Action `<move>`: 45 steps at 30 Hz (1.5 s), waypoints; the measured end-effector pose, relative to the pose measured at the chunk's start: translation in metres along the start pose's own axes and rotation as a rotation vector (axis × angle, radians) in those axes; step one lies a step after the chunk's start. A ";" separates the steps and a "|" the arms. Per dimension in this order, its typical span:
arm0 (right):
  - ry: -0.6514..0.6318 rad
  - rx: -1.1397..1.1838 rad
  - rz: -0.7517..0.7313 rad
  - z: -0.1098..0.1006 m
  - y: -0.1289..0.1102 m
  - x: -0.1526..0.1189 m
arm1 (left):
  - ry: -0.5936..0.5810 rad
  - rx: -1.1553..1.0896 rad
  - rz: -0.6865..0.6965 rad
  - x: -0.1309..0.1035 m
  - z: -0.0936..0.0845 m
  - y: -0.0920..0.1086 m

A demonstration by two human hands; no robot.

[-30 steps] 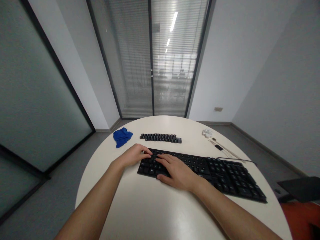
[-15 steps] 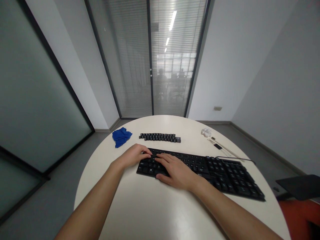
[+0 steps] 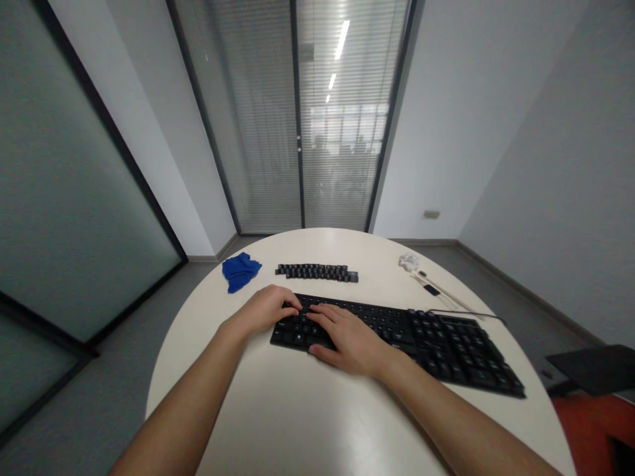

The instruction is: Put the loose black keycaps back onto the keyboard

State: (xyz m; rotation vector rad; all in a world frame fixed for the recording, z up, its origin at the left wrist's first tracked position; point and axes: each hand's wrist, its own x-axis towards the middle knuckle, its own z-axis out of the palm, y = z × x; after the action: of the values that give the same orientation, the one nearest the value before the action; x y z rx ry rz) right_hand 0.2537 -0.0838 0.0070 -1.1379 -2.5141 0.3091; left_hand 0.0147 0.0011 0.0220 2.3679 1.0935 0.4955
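A black keyboard (image 3: 466, 350) lies slanted on the round white table (image 3: 278, 423), and part of its upper area shows no keycaps. My left hand (image 3: 270, 309) rests at its left end, thumb and fingers close together near the top left keys; whether anything is between them is hidden. Over the left part of the keyboard lies my right hand (image 3: 350, 340), palm down, fingers spread, with its thumb at the front edge. Behind the keyboard stand rows of loose black keycaps (image 3: 317, 272).
A crumpled blue cloth (image 3: 240, 271) lies at the back left. Toward the back right are a white crumpled item (image 3: 409, 262), thin sticks and a small black piece (image 3: 431, 289). The keyboard's cable (image 3: 466, 312) runs to the right edge, near a red and black chair (image 3: 590, 410).
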 end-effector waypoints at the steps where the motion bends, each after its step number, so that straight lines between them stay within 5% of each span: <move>1: 0.002 0.003 0.000 0.000 0.000 0.000 | -0.002 -0.004 -0.017 0.000 0.000 0.000; 12: -0.004 -0.023 -0.002 -0.001 -0.001 0.000 | 0.143 -0.123 -0.024 0.009 0.014 -0.015; 16: -0.004 -0.025 0.000 0.000 -0.001 0.000 | 0.229 -0.066 -0.140 0.009 0.019 -0.027; 39: -0.007 -0.146 0.019 0.008 -0.014 0.004 | 0.116 0.095 -0.323 0.008 0.022 -0.028; 45: -0.015 -0.127 0.015 0.007 -0.013 0.003 | 0.267 -0.034 -0.204 0.007 0.026 -0.038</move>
State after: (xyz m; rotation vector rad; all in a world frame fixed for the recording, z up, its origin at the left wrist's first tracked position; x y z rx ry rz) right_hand 0.2406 -0.0903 0.0053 -1.2066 -2.5706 0.1634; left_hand 0.0092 0.0206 -0.0197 2.1726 1.4153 0.7646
